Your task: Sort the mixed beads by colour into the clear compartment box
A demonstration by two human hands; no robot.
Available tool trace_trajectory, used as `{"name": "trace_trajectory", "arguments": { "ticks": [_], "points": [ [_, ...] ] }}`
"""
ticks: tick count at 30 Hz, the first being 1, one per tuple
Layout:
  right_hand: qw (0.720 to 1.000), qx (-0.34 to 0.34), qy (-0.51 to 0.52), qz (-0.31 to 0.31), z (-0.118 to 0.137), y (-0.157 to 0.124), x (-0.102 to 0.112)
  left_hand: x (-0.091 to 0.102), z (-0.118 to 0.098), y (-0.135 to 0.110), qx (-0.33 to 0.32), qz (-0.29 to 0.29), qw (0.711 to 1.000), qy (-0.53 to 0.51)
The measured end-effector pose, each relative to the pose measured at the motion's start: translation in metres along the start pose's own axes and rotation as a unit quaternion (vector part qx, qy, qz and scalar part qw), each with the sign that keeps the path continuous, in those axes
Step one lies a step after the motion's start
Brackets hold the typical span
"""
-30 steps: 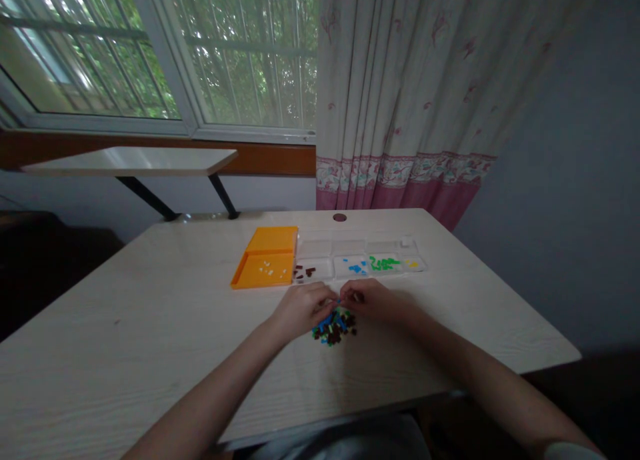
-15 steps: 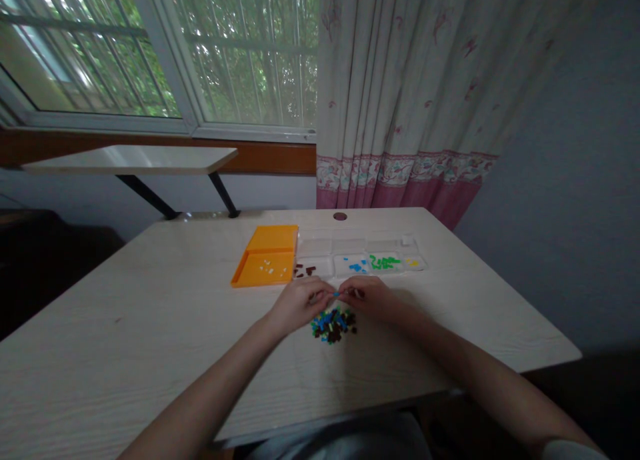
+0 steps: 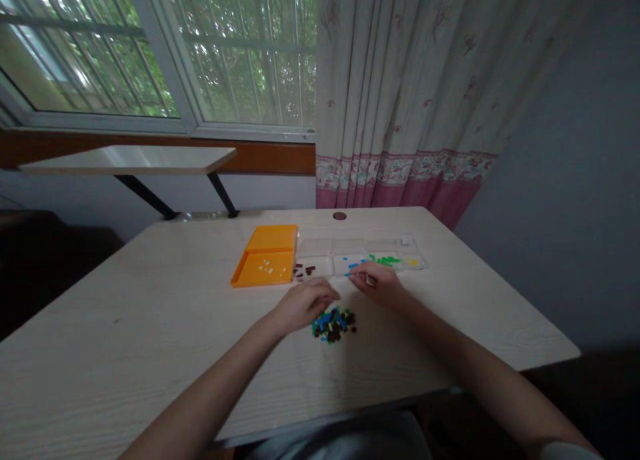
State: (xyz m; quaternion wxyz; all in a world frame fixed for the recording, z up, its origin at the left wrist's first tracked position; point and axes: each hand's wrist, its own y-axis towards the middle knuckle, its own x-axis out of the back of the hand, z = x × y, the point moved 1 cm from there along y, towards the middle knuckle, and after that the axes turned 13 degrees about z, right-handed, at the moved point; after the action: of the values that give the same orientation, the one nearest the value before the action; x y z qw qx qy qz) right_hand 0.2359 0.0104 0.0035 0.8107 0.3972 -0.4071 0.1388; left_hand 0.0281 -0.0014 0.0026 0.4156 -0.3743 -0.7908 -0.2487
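My right hand (image 3: 379, 285) reaches to the front edge of the clear tray (image 3: 320, 268), its fingertips pinched on a small blue building brick (image 3: 349, 274) beside the blue pieces in one compartment. Closer to me, my left hand (image 3: 306, 304) hovers at the upper left of a mixed pile of tiny bricks (image 3: 333, 325) in blue, brown, green and yellow. Its fingers are curled together, and whether anything is between them is hidden. Other compartments hold brown pieces (image 3: 310, 270), green pieces (image 3: 384, 260) and yellow pieces (image 3: 412, 261).
An open orange case (image 3: 273, 239) lies left of the clear tray, with several white pieces (image 3: 266, 267) in its near half. A raised shelf (image 3: 130, 159) on black legs stands at the back left of the wooden table (image 3: 150, 340). A curtain (image 3: 400, 113) hangs behind.
My hands have come apart. The right one has moved forward and right to the tray with the blue brick, while the left has stayed near the pile.
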Motion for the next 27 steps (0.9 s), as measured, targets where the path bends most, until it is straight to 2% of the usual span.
{"name": "trace_trajectory", "arguments": {
  "ticks": [3,6,11,18,23,27],
  "points": [
    [0.999,0.0,-0.016,-0.049,-0.001,0.002,0.007,-0.003,0.002,-0.001,-0.007,0.043,0.999,0.033],
    [0.997,-0.002,-0.03,-0.068,-0.001,0.003,0.01,-0.004,0.003,-0.002,0.005,0.055,0.996,0.064],
    [0.997,-0.007,-0.039,-0.073,-0.001,0.002,0.011,-0.002,0.006,-0.004,0.032,0.058,0.992,0.106],
    [0.994,0.017,-0.041,-0.099,0.004,0.004,0.015,0.0,0.005,-0.005,0.004,0.063,0.994,0.095],
    [0.992,0.023,-0.046,-0.119,0.005,0.004,0.016,0.0,0.007,-0.005,0.018,0.062,0.992,0.105],
    [0.993,0.013,-0.045,-0.11,0.002,0.003,0.016,0.001,0.011,-0.005,0.027,0.056,0.992,0.114]
  ]
}}
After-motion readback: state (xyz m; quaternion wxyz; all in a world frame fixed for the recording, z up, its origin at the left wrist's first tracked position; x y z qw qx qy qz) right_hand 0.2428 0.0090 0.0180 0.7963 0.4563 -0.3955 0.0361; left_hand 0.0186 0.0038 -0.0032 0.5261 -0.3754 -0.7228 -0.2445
